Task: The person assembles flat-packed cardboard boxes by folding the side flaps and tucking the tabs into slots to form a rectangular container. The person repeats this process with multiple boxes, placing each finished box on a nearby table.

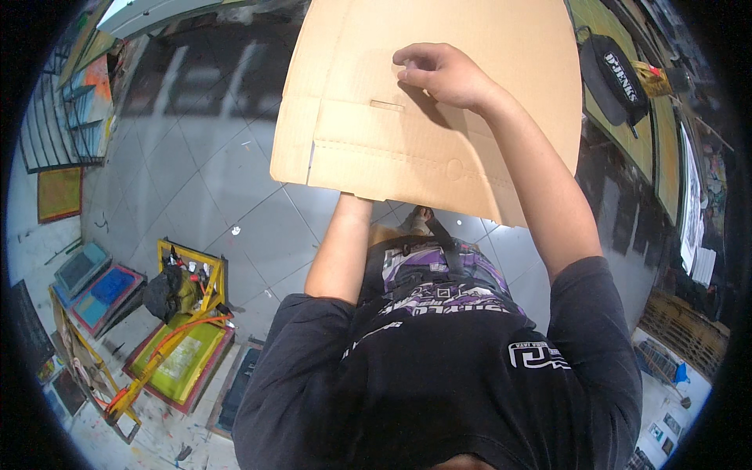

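A large sheet of brown cardboard [352, 78] is up in front of me, above the floor, with creases, a perforated line and a small slot in it. My left forearm [341, 243] reaches underneath its near edge; the sheet hides my left hand and its fingers. Over the upper face of the cardboard is my right hand [446, 74], its thumb and index finger curled towards each other in a pinch. Something small and pale shows at those fingertips, too small to name. The right hand casts a shadow on the sheet.
Grey tiles [204, 188] cover the floor, with small scraps on them. At the lower left lie a framed green screen [180, 360] and a yellow metal frame [215, 286]. A black cap-like item [615, 78] rests on the right-hand bench; a slatted rack [63, 117] stands far left.
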Tool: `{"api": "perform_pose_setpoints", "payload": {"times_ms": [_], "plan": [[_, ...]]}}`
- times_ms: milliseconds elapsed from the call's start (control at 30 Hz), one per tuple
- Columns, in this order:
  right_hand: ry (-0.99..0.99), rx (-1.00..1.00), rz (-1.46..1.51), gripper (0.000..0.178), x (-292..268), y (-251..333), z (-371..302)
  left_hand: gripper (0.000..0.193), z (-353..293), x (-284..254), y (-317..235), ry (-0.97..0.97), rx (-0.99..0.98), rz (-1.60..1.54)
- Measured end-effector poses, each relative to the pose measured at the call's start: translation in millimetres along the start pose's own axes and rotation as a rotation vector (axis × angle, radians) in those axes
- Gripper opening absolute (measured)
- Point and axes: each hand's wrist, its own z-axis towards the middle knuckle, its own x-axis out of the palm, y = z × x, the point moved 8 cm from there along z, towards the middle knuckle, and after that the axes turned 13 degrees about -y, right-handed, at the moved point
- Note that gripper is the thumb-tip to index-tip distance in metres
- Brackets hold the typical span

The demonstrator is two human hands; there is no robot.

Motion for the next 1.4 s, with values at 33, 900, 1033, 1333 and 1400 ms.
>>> {"api": "perform_pose_setpoints", "payload": {"times_ms": [33,900,1033,1333,1400], "plan": [[-0.005,-0.006,-0.004,0.035,-1.0,1.0,-0.4,0.063,-0.6,-1.0,2.8,-0.001,-0.012,0.002],[-0.251,-0.317,-0.407,0.054,13.3,75.2,-96.4,0.051,-6.4,26.8,27.9,0.140,-0.108,0.021],[-0.261,-0.278,-0.258,0.058,1.1,69.6,-88.8,0.051,-8.1,28.0,26.3,0.028,-0.072,0.119],[-0.295,-0.320,-0.233,0.058,5.8,75.4,-85.4,0.051,-17.0,47.9,20.2,-0.224,0.017,0.437],[-0.290,-0.288,-0.227,0.059,5.8,70.4,-81.7,0.051,-18.2,50.5,20.0,-0.259,0.026,0.481]]}}
